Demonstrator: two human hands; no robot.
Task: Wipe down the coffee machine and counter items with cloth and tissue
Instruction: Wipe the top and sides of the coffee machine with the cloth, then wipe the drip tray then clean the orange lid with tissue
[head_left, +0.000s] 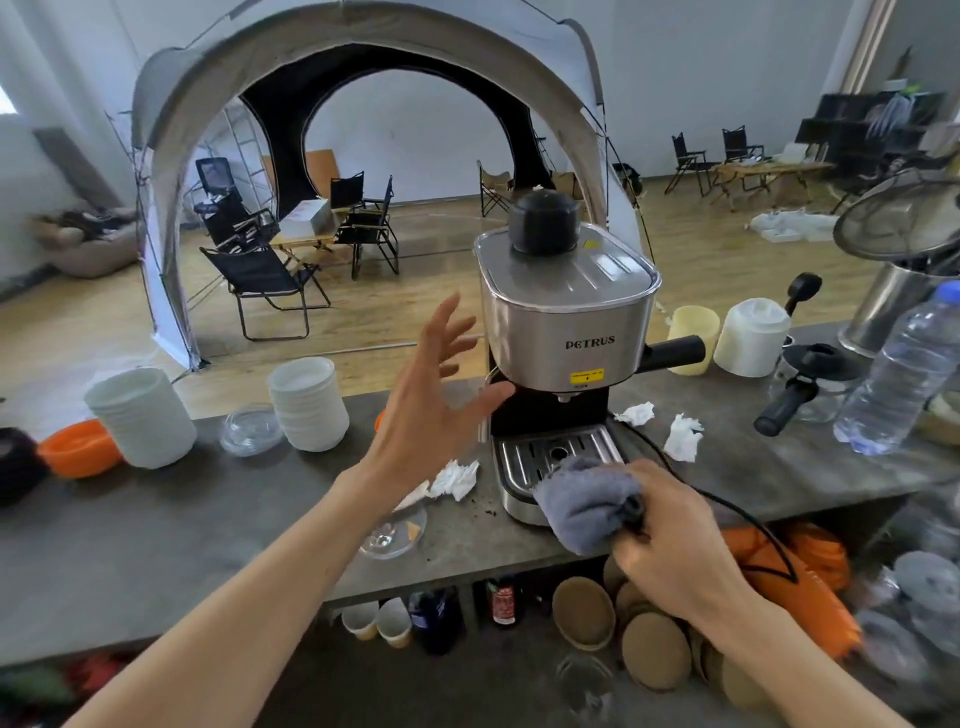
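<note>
Stainless-steel espresso machine with a black knob on top (566, 312) stands upright near the middle of the grey stone-look desk (156, 545). Its slotted metal drip tray (540, 452) faces the person.

Right hand (670, 540): closed around a bunched grey-blue terry cloth (587, 501), gripping it. The cloth lies against the front right corner of the drip tray. A black power cord (727, 506) passes under the same hand and drops over the desk edge (whether the fingers also pinch the cord, cannot tell).

Left hand (441, 395): open, fingers spread, holding nothing, raised just beside the machine's left side; the thumb tip looks close to or touching the black lower body.

Crumpled white tissue, three lots: one (457, 478) on the desk just left of the drip tray, two (683, 436) to the right of the machine.

Other desk items: two stacks of white ribbed paper bowls (309, 402) at left, an orange plastic bowl (78, 447) beside them, a clear plastic lid (392, 532) at the near edge, a clear plastic water bottle (904, 369) at far right, a black-handled portafilter (789, 402) near it.

Dark specks (coffee grounds, probably) scattered on the desk by the tray's left corner.
</note>
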